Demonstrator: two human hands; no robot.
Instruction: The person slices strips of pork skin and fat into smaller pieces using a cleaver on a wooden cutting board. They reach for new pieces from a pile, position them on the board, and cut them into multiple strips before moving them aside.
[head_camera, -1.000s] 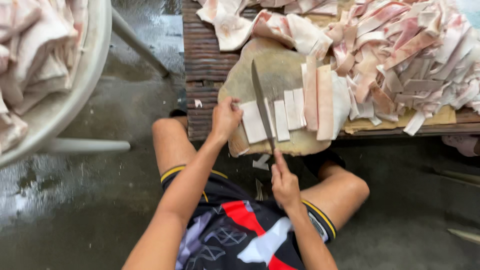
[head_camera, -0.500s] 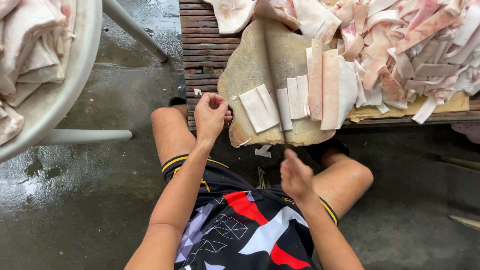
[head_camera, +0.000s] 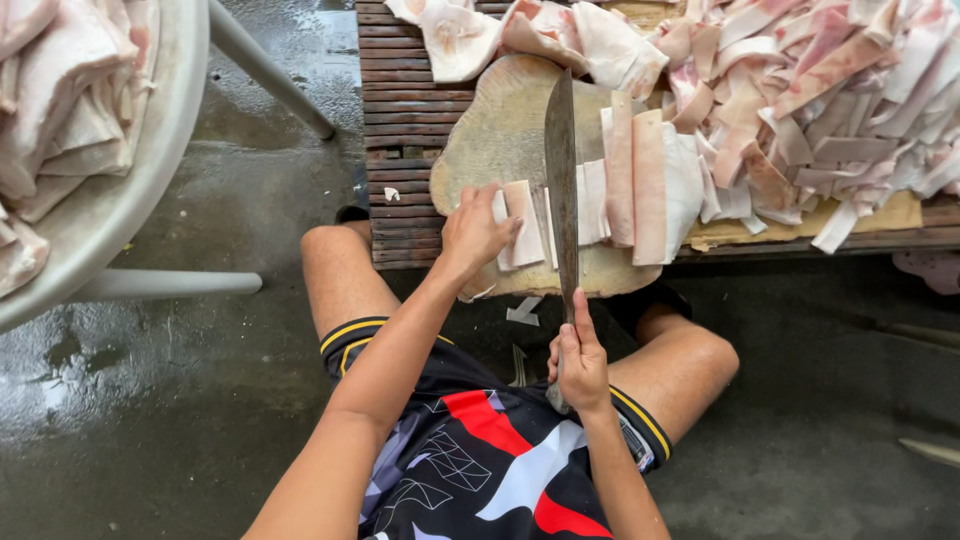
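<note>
My right hand (head_camera: 579, 359) grips the handle of a long cleaver-like knife (head_camera: 561, 170) whose blade lies lengthwise over the round wooden chopping block (head_camera: 497, 130). My left hand (head_camera: 474, 230) presses down on a pale strip of raw pork skin and fat (head_camera: 522, 222) just left of the blade. More cut strips (head_camera: 640, 180) lie side by side to the right of the knife on the block.
A big heap of cut pork strips (head_camera: 800, 90) covers the low slatted wooden platform (head_camera: 400, 110) at the right. A large pale tub (head_camera: 120, 180) with uncut pieces stands at the left on metal legs. The concrete floor is wet. My bare knees flank the block.
My right hand has come forward again with the knife, which now lies over the block. My left hand has shifted right onto the strip beside the blade.
</note>
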